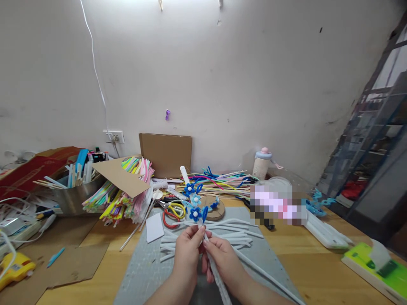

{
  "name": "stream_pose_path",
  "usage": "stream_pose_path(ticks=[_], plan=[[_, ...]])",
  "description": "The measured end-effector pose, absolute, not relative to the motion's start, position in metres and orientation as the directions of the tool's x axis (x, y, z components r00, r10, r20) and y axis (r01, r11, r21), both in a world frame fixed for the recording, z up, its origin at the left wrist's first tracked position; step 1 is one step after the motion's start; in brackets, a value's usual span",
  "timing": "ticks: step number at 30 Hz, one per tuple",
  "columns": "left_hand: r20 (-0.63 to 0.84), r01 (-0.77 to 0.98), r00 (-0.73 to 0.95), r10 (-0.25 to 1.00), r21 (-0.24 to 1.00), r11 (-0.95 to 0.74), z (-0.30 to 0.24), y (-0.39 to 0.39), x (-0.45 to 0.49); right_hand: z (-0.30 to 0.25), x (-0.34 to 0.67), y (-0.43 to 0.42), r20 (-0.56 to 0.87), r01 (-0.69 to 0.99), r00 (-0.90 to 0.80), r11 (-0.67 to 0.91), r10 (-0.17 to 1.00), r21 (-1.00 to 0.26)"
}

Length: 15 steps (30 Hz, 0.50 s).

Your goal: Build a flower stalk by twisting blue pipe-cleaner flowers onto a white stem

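Both of my hands meet over the cutting mat (136, 267), pinching a white fuzzy stem (219, 281) with blue pipe-cleaner flowers (195, 214) along its upper part. My left hand (187, 250) is closed around the stem just below the lowest dark blue flower. Right beside it, my right hand (224, 258) grips the same stem with thumb and fingers. The flowers are dark and light blue with white centres, and dark blue leaf loops stick out next to them. The stem's lower end runs down between my forearms. Several white pipe cleaners (237, 241) lie behind my hands.
Red-handled scissors (170, 221), a white card (154, 228) and a round cardboard piece (219, 214) lie around the mat. Bundled pipe cleaners (117, 205) and a metal container (71, 201) stand left. A yellow glue gun (17, 267) rests far left; a bottle (261, 165) stands behind.
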<state>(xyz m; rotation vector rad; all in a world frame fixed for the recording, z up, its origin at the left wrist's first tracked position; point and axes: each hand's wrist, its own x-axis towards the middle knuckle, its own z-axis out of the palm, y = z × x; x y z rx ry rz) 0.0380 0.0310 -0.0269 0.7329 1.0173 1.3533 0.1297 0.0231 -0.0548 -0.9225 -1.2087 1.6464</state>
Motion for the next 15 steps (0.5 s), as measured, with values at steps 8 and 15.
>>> stream_pose_path(ticks=[8,15], plan=[[-0.203,-0.411,-0.021,0.979,0.895,0.176,-0.042,0.024,0.047,-0.064,0.125,0.020,0.015,-0.094,-0.234,-0.007,0.972,-0.996],[-0.237,-0.392,-0.064,0.969,0.899,0.195,-0.039,0.023,0.047,-0.060,0.126,0.017,0.034,-0.018,-0.190,0.031,0.981,-0.999]])
